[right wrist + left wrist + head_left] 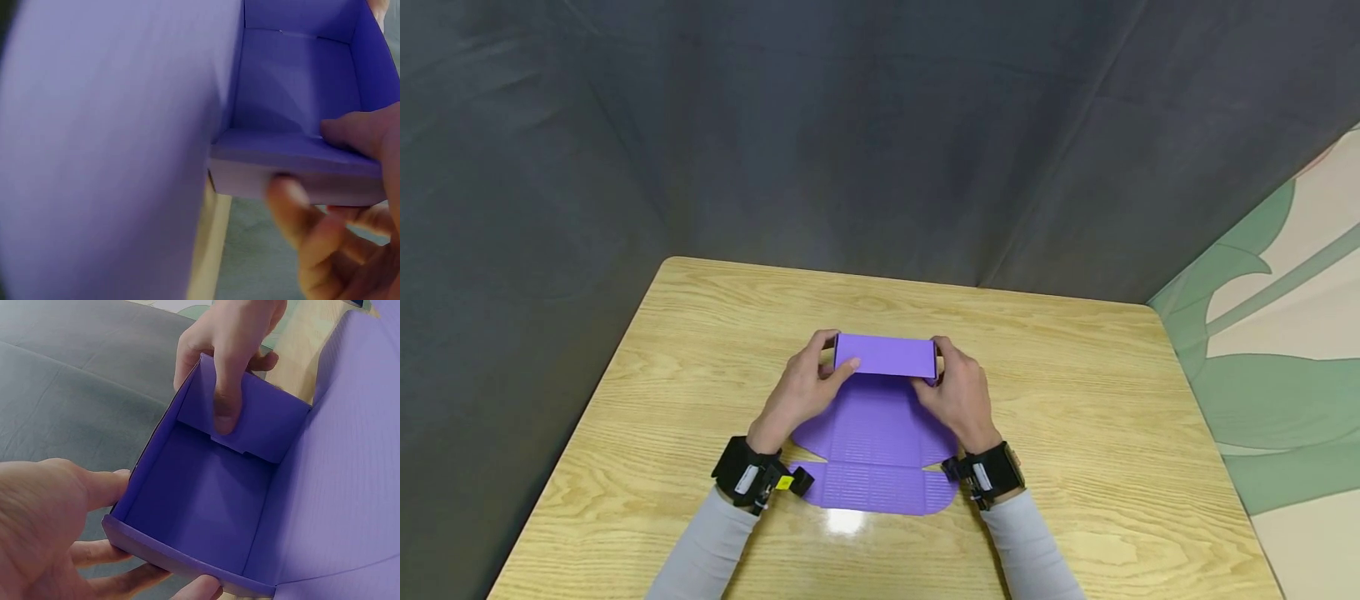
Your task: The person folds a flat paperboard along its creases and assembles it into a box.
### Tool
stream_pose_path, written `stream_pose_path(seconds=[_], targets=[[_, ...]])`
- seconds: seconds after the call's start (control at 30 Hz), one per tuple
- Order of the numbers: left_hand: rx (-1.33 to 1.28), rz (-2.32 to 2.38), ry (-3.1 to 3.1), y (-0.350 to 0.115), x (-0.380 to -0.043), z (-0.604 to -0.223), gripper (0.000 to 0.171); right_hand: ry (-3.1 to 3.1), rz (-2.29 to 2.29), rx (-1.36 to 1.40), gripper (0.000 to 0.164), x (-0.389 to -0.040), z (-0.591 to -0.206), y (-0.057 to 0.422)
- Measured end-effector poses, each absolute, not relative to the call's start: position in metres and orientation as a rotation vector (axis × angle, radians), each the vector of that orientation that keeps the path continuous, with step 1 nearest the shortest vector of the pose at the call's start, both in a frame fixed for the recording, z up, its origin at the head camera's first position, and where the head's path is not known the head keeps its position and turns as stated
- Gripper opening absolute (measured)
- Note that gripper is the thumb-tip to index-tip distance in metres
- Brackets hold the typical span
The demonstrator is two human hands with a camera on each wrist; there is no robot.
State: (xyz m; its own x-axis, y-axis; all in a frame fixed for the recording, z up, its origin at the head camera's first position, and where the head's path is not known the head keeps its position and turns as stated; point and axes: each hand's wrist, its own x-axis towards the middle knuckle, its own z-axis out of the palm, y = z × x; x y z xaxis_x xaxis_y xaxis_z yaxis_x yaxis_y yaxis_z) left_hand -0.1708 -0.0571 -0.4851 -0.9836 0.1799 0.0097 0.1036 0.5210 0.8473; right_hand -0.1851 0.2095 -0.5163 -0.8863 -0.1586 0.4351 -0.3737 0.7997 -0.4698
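A purple cardboard box is held up between both hands over the middle of the table, its long wall facing the head camera. Its unfolded lid hangs toward the person, with side flaps and a front flap spread. My left hand grips the left end, thumb on the long wall and fingers along the outside of the end wall. At the other end my right hand pinches the folded end wall, thumb inside and fingers outside. In the left wrist view the box floor is bare.
The wood-grain table extends around the box on all sides. A dark curtain hangs behind its far edge. On the right is a pale cloth with green leaf shapes. Cameras are strapped to both wrists.
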Motion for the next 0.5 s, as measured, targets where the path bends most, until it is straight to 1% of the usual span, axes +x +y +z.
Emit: stream_pose_path(seconds=[0.1,0.37,0.5], targets=[[0.245,1.489,2.657,-0.0574,-0.1705,-0.4847,0.059,-2.626,0.778,0.393,0.058,-0.1834,-0.5133,0.2083],[0.243,1.501,2.646,-0.0570,-0.1710,-0.4858,0.058,-2.676,0.916,0.399,0.058,-0.1828,-0.5092,0.2095],[0.245,1.507,2.644,-0.0561,-0.1714,-0.4858,0.058,-2.680,0.948,0.381,0.054,-0.1823,-0.5078,0.2094]])
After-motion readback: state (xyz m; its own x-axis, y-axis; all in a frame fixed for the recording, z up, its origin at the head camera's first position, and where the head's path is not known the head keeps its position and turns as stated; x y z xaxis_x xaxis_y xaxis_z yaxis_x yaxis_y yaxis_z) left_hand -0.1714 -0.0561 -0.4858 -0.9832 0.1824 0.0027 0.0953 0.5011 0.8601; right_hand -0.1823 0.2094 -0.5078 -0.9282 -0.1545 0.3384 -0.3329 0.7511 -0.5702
